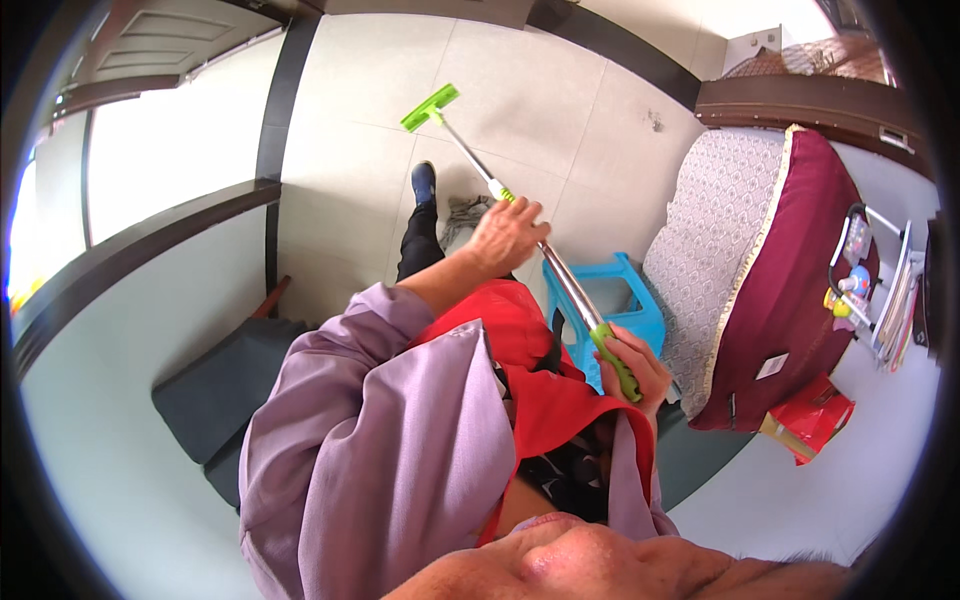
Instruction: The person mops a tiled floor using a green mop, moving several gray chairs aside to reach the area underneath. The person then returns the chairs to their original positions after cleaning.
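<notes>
A squeegee with a bright green head (430,107) and a telescopic metal pole (570,279) runs diagonally in front of me. My left hand (508,234) is wrapped around the pole just below its green-and-white joint (501,189). Lower down, my right hand (639,369) holds the green grip (616,364) at the pole's end. The squeegee head is over the pale tiled floor (510,90); whether it touches the tiles I cannot tell. Beneath my left forearm, a crumpled grey cloth (463,214) lies on the floor near my dark shoe (424,182).
A blue plastic stool (643,304) stands at my right, beside a patterned cover (712,187) and a maroon cushion (795,292). Farther right are a red packet (814,420) and a rack (892,292) holding papers. To my left are a dark chair (217,386) and a dark-trimmed ledge (150,240).
</notes>
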`<move>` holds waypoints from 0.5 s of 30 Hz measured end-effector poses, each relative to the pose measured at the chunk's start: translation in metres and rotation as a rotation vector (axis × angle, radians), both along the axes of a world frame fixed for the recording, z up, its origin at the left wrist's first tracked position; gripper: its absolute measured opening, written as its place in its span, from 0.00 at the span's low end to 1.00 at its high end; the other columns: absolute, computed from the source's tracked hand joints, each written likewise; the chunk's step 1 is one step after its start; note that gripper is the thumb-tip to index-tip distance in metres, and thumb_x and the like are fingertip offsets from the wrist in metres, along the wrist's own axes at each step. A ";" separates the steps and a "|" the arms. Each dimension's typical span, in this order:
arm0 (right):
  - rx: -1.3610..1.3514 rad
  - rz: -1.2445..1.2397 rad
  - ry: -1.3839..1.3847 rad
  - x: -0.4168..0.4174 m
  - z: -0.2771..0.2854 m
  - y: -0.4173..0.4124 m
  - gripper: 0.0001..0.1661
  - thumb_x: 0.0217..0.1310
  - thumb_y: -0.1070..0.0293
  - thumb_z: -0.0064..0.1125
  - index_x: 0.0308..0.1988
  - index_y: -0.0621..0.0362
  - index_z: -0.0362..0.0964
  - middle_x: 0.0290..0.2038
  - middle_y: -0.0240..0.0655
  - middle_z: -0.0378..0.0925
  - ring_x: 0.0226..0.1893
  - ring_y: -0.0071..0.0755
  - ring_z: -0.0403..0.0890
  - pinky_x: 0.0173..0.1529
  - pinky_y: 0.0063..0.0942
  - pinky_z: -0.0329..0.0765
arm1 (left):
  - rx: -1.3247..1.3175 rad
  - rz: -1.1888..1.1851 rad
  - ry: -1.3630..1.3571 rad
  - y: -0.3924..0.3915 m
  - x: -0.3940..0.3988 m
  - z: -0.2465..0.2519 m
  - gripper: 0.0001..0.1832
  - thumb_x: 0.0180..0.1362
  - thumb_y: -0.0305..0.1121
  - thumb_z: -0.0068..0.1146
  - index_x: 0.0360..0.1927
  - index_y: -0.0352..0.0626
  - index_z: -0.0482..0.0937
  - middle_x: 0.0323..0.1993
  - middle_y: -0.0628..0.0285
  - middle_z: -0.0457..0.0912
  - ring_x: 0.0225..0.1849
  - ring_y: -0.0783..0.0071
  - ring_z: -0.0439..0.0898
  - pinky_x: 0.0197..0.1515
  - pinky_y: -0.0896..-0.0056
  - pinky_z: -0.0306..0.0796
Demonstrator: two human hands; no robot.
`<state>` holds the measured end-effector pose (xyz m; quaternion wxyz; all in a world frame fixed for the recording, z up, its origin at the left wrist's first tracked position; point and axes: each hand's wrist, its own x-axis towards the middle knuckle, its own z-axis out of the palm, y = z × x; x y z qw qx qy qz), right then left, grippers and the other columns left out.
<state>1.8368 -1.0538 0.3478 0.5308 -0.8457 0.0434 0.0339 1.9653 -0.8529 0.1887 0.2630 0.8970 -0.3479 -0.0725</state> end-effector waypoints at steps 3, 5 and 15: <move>0.222 -0.156 0.139 -0.024 0.007 -0.028 0.15 0.43 0.85 0.55 0.37 0.67 0.74 0.41 0.52 0.76 0.36 0.41 0.81 0.37 0.29 0.81 | 0.061 -0.047 0.006 0.033 0.002 -0.021 0.12 0.39 0.33 0.56 0.32 0.49 0.75 0.37 0.61 0.73 0.43 0.64 0.70 0.45 0.62 0.64; 0.366 -0.334 0.226 -0.040 0.004 -0.042 0.14 0.43 0.84 0.55 0.36 0.68 0.74 0.40 0.55 0.75 0.35 0.43 0.81 0.35 0.30 0.82 | 0.084 -0.121 0.106 0.060 0.002 -0.052 0.16 0.39 0.34 0.58 0.36 0.49 0.74 0.37 0.61 0.73 0.44 0.64 0.69 0.47 0.62 0.63; 0.652 -0.327 0.320 -0.006 -0.070 -0.023 0.34 0.47 0.62 0.65 0.53 0.66 0.64 0.40 0.52 0.76 0.29 0.38 0.80 0.33 0.32 0.80 | 0.107 -0.138 0.744 0.158 -0.070 -0.170 0.05 0.45 0.31 0.53 0.22 0.45 0.70 0.20 0.56 0.74 0.29 0.53 0.76 0.33 0.52 0.65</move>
